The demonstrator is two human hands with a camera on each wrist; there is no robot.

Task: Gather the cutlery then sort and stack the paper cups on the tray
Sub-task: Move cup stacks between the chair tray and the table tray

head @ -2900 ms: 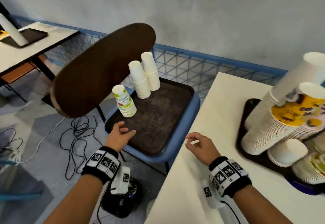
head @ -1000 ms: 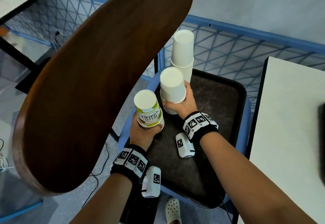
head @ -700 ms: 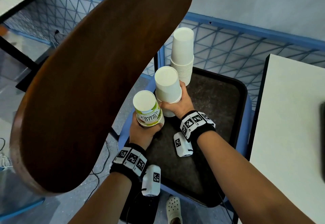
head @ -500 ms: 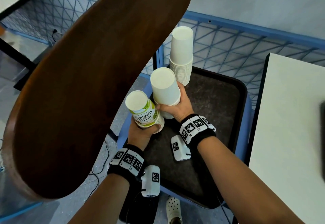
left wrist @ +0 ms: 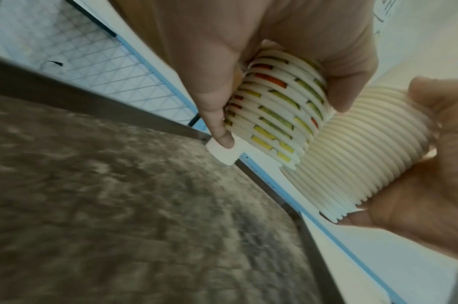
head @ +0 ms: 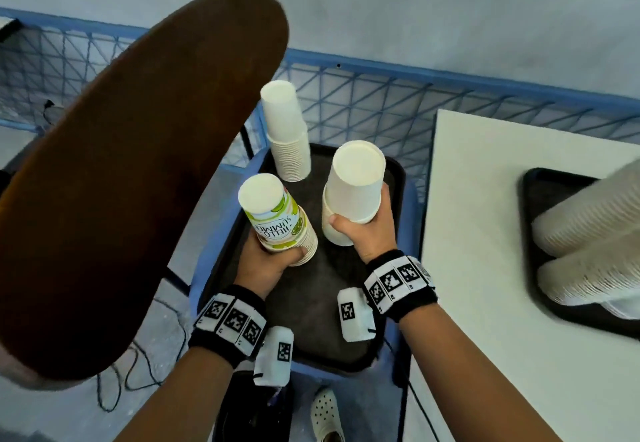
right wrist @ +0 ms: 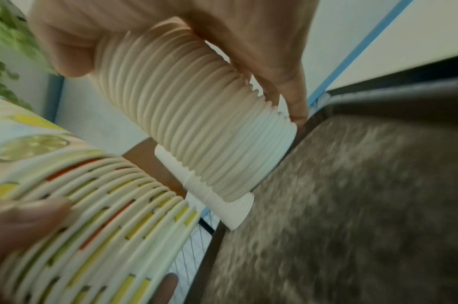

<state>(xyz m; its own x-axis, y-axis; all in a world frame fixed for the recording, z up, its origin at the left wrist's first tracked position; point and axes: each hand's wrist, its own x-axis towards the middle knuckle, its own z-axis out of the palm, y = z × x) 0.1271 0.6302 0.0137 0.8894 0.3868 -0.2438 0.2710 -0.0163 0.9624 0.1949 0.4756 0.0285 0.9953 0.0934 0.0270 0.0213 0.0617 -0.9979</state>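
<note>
Left hand [head: 266, 261] fingers wrap printed stack [head: 280, 221], frame centre | right hand [head: 367, 233] grips white stack [head: 349, 192], both above tray [head: 304, 303] | advice: lower upright, apart, rims flat.

A pale grey wall [head: 450, 8] rises behind a blue mesh railing [head: 363, 102]. A dark wooden chair back [head: 131, 181] looms left; a white bench [head: 485, 233] stands right. Black cables [head: 138, 372] trail across the grey floor [head: 52, 417].
</note>
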